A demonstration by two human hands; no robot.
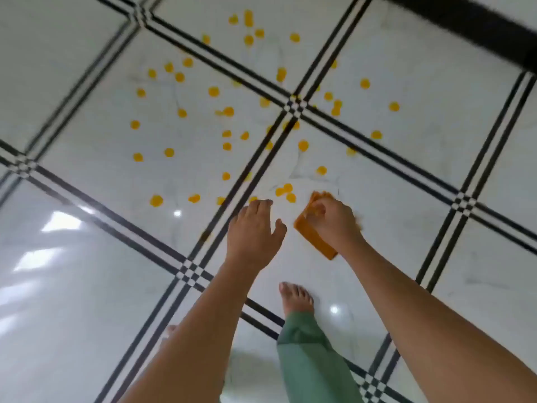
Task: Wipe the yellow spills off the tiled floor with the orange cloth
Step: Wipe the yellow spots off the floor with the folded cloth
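Observation:
Several round yellow spills (213,91) dot the white tiled floor (87,286) ahead of me, spread over the tiles around a black-striped crossing. The closest spots (286,189) lie just beyond my fingers. My right hand (334,222) grips the folded orange cloth (312,238), which shows under my palm and past my fingertips, low over the floor. Whether the cloth touches the tile I cannot tell. My left hand (255,231) hovers beside it to the left, fingers spread, holding nothing.
My bare foot (296,298) with a green trouser leg (311,359) stands on the tile just behind my hands. Black-and-white striped borders (186,269) run between the tiles. A dark band (479,27) crosses the top right corner.

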